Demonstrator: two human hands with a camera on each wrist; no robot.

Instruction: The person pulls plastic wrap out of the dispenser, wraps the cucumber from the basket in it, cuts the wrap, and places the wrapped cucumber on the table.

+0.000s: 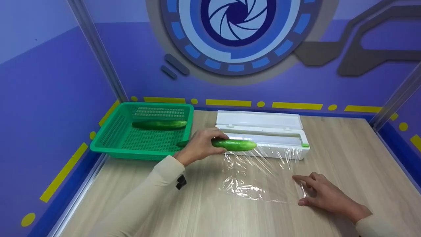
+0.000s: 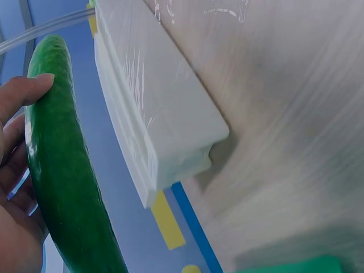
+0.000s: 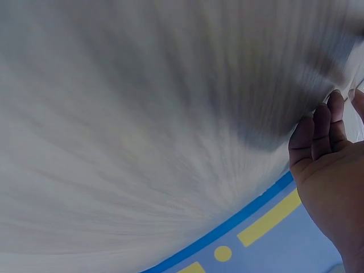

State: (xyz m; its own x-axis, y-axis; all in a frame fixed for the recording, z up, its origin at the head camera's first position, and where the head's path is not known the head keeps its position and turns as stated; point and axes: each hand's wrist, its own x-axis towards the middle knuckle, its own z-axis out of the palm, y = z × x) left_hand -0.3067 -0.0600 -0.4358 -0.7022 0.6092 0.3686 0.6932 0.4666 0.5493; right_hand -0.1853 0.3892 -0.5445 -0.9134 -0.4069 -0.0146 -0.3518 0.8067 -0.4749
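Note:
My left hand [image 1: 201,144] grips a green cucumber [image 1: 235,144] about its middle, held level above the front of a white cling film dispenser [image 1: 263,154]. In the left wrist view the thumb lies across the cucumber [image 2: 62,153] and the fingers pass behind it. From the dispenser a sheet of clear cling film [image 1: 253,177] stretches forward over the table, wrinkled and shiny. Beside the sheet's right edge is my right hand [image 1: 325,194], its thumb and index finger spread apart. Whether those fingertips touch the film is hard to tell.
A green plastic basket [image 1: 131,152] stands at the left, with a second cucumber [image 1: 159,124] lying in it. The dispenser's lid [image 1: 260,119] is raised toward the back wall. Blue panels [image 1: 210,85] bound the wooden table [image 1: 190,210] behind and at both sides.

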